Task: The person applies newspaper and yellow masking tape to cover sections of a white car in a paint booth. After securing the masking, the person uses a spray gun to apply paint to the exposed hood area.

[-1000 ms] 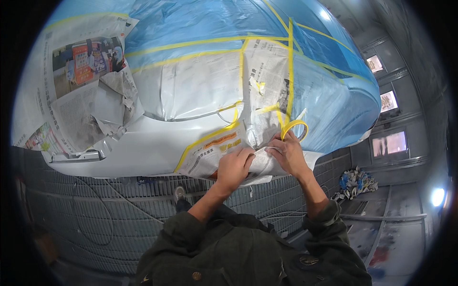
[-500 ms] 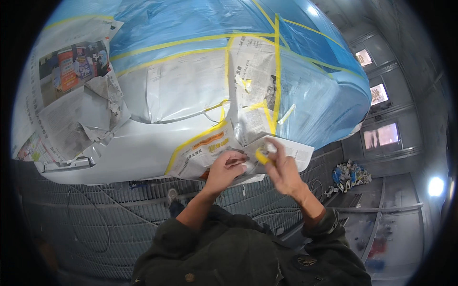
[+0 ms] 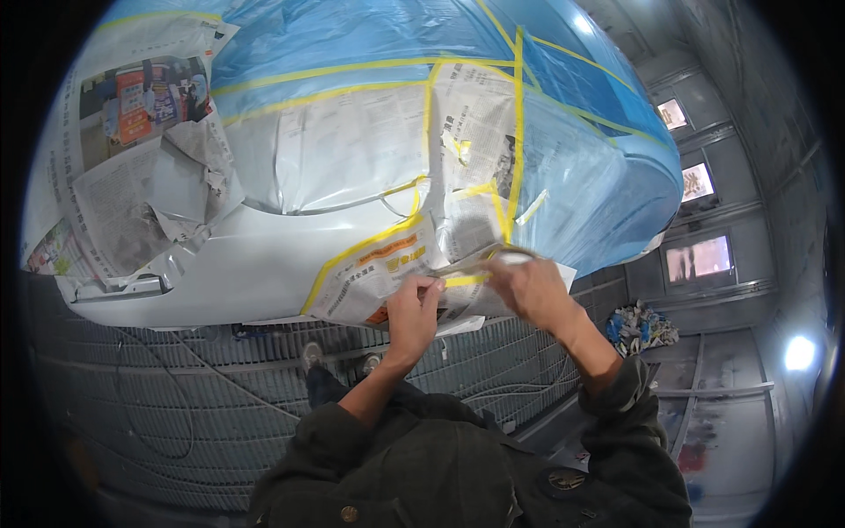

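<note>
1. Here we go: our left hand point(image 3: 412, 317) angles inward, thumb and fingertip pinched on the left end of the yellow tape point(image 3: 466, 281).
2. It spans our hands, before newspaper point(image 3: 365, 277) near the lower edge of the white panel point(image 3: 264, 251).
3. Our right hand point(image 3: 532, 290) curls over, blurred, fingertips hidden; we can't tell its grip.

Ref: white panel point(image 3: 255, 266). Over its left end, big newspaper sheet point(image 3: 119, 189): dark headline column, fine print. Right end, lower newspaper piece point(image 3: 374, 277): orange banner, yellow headline. Above right, newspaper strip point(image 3: 480, 132): dark headline, body text unreadably small.
</note>
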Demonstrator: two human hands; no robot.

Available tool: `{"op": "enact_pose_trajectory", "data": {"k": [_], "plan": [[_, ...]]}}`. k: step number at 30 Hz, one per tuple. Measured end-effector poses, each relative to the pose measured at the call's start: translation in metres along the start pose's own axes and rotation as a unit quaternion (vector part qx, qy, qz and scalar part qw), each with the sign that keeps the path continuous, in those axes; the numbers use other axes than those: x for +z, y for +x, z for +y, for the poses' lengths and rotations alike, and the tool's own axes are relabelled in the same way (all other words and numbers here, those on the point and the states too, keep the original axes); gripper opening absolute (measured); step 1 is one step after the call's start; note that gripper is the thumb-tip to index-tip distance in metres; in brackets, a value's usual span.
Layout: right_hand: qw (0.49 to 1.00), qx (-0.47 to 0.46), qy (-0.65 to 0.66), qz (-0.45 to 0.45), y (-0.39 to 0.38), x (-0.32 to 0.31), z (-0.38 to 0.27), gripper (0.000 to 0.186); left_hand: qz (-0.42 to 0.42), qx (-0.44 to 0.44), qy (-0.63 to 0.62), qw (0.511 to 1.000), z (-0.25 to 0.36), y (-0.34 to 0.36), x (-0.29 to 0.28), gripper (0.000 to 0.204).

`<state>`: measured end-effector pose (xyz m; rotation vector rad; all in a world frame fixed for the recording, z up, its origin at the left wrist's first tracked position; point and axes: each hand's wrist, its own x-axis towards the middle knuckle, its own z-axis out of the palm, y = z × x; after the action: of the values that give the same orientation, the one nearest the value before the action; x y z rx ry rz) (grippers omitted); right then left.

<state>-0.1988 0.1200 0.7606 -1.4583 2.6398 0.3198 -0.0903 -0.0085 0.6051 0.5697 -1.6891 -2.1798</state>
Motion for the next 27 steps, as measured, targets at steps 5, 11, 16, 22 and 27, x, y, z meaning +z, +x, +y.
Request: {"op": "enact_pose_trajectory", "data": {"k": [5,11,16,22,27], "plan": [[0.995,0.042,-0.073,0.051,0.042,0.016,0.005,0.020,0.056,0.021,-0.057,0.997,-0.015,0.017,0.009,0.023],[0.995,0.046,-0.083,0.042,0.053,0.030,0.011,0.023,0.045,0.050,0.176,0.982,-0.002,0.031,-0.006,0.027],[0.994,0.046,-0.097,0.008,0.057,0.019,0.007,0.024,0.034,0.024,0.151,0.988,-0.014,0.035,-0.009,0.029],[0.994,-0.001,-0.087,0.064,0.046,-0.003,-0.009,0.024,0.056,0.066,0.130,0.988,-0.008,0.022,-0.004,0.032],[0.997,0.009,-0.077,0.017,0.044,-0.015,-0.018,0.024,0.057,0.063,0.143,0.986,-0.006,0.022,-0.004,0.031]]}}
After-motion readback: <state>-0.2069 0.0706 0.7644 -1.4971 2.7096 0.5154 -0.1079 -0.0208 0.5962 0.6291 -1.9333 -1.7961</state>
